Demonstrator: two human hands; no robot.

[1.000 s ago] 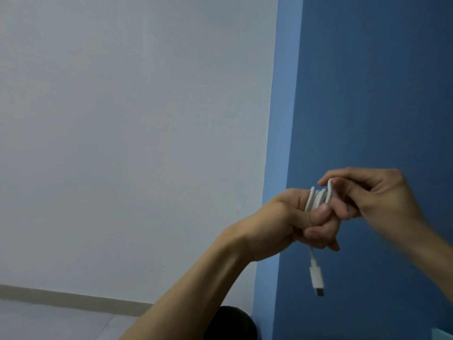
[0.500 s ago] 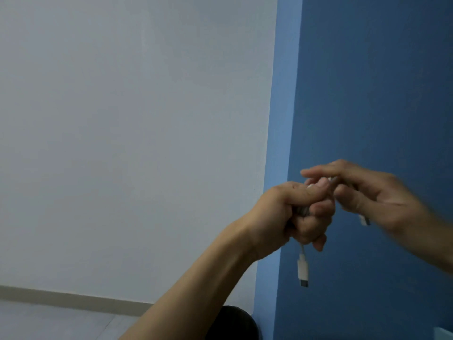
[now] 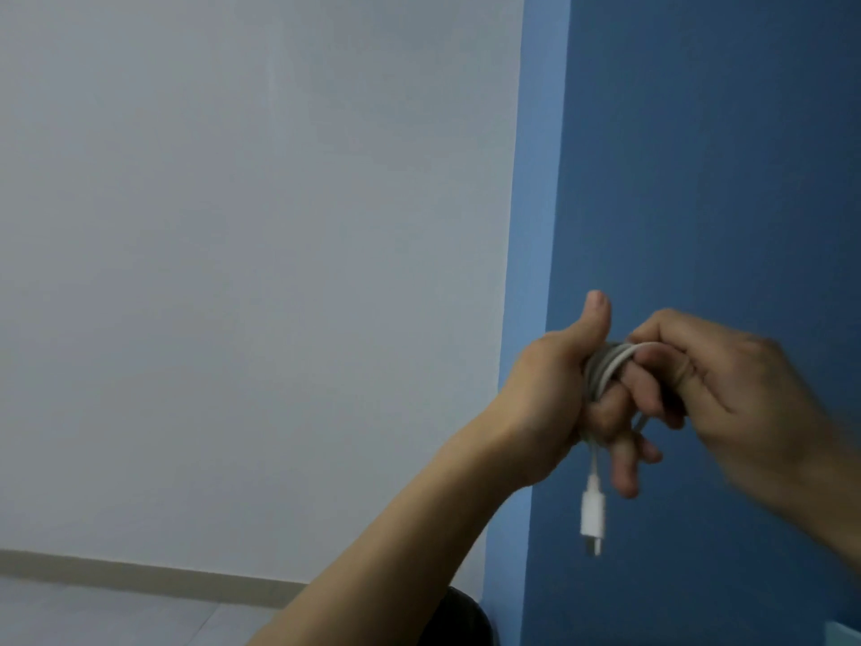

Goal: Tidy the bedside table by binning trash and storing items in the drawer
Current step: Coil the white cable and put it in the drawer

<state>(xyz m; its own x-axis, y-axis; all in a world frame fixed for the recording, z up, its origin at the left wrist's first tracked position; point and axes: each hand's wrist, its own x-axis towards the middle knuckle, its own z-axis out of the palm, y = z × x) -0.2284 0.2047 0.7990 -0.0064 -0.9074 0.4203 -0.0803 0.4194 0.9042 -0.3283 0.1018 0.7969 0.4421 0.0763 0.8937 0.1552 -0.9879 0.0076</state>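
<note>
A white charging cable (image 3: 605, 366) is wound in loops around the fingers of my left hand (image 3: 554, 403), whose thumb points up. One end with a white plug (image 3: 592, 515) hangs below that hand. My right hand (image 3: 727, 389) is closed on the cable's loop just to the right, fingertips touching the left hand's fingers. Both hands are raised in front of the wall corner. The bedside table and its drawer are out of view.
A pale grey wall (image 3: 256, 272) fills the left, a blue wall (image 3: 699, 156) the right. A black round object (image 3: 459, 617), maybe a bin, shows at the bottom edge behind my left forearm. A pale corner of something (image 3: 848, 638) sits bottom right.
My right hand has drawn another turn of cable over my left fingers. My left thumb has lifted. The hanging plug has swung slightly.
</note>
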